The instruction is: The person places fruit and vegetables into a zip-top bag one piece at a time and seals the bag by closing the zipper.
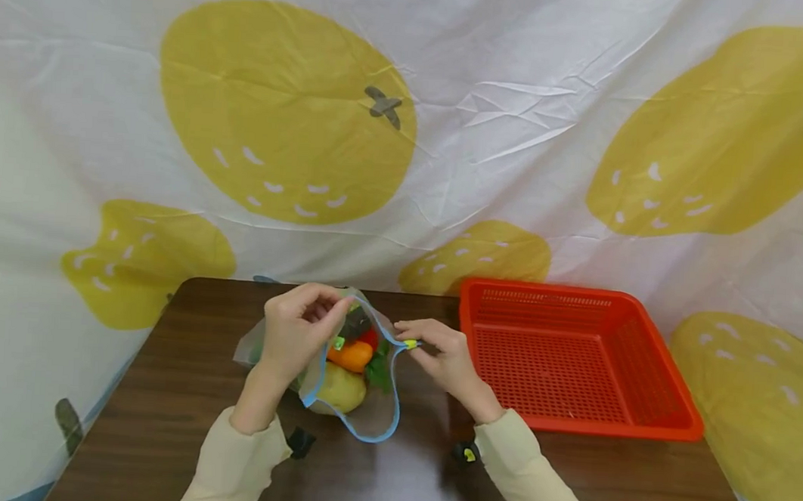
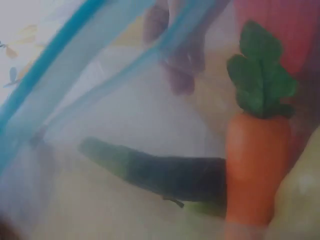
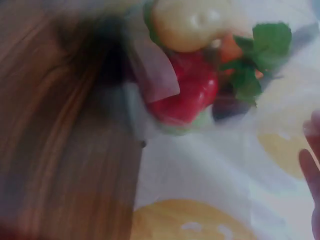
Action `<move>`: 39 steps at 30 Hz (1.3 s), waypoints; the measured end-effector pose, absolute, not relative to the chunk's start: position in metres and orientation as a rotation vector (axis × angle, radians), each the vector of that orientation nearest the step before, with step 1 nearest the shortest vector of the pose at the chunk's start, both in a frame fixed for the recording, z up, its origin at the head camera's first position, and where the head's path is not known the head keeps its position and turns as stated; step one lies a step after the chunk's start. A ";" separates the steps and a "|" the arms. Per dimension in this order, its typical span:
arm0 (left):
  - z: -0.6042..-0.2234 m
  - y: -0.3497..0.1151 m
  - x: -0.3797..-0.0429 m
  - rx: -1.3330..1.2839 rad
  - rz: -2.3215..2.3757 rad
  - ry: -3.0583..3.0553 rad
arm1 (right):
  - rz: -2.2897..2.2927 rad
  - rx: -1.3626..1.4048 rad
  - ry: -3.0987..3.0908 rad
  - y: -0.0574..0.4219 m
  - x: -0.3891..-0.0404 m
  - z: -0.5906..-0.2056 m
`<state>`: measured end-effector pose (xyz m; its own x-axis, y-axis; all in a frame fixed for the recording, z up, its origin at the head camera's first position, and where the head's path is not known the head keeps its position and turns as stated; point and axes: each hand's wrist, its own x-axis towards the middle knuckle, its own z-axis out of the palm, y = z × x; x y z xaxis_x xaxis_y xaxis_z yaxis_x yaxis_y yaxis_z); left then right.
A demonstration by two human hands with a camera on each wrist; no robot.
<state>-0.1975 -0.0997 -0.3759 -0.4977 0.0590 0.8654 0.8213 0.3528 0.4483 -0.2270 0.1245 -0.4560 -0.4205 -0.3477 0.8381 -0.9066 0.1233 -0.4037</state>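
A see-through zipper bag [image 1: 396,405] with blue edging stands over the dark table, its mouth spread wide. My left hand [image 1: 298,328] pinches the blue edge at the far side of the mouth. At the right corner my right hand [image 1: 447,355] pinches the edging beside a yellow-green tab [image 1: 411,344]. Inside lie an orange carrot [image 2: 255,165] with green leaves, a dark green cucumber [image 2: 175,172], a red pepper [image 3: 192,95] and a pale yellow potato-like vegetable [image 1: 341,389]. The left forearm hides part of the bag.
A red plastic basket [image 1: 661,370] stands at the right of the brown table [image 1: 162,389]. Behind the table hangs a white cloth [image 1: 503,135] with yellow fruit prints. Two small black objects, one a black lump [image 1: 300,442], lie near the wrists.
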 end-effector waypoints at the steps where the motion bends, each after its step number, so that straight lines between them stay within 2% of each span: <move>1: -0.374 -0.102 -0.197 -0.752 -1.223 -1.837 | 1.334 1.216 -1.832 0.125 -0.226 -0.453; 9: -0.350 -0.136 -0.178 -0.623 -1.487 -2.052 | 1.447 1.022 -1.828 0.115 -0.209 -0.411; 13: -0.350 -0.167 -0.162 -0.772 -1.546 -2.195 | 1.495 0.925 -1.835 0.113 -0.200 -0.390; 17: -0.367 -0.184 -0.165 -0.893 -1.530 -2.290 | 1.534 0.881 -1.844 0.120 -0.196 -0.379; 24: -0.405 -0.184 -0.199 -0.871 -1.960 -2.155 | 1.756 0.864 -1.856 0.132 -0.192 -0.379; 27: -0.411 -0.177 -0.204 -0.825 -1.995 -2.066 | 1.840 0.830 -1.841 0.139 -0.192 -0.383; 39: -0.387 -0.164 -0.191 -0.713 -1.896 -1.768 | 2.017 0.708 -1.845 0.172 -0.179 -0.380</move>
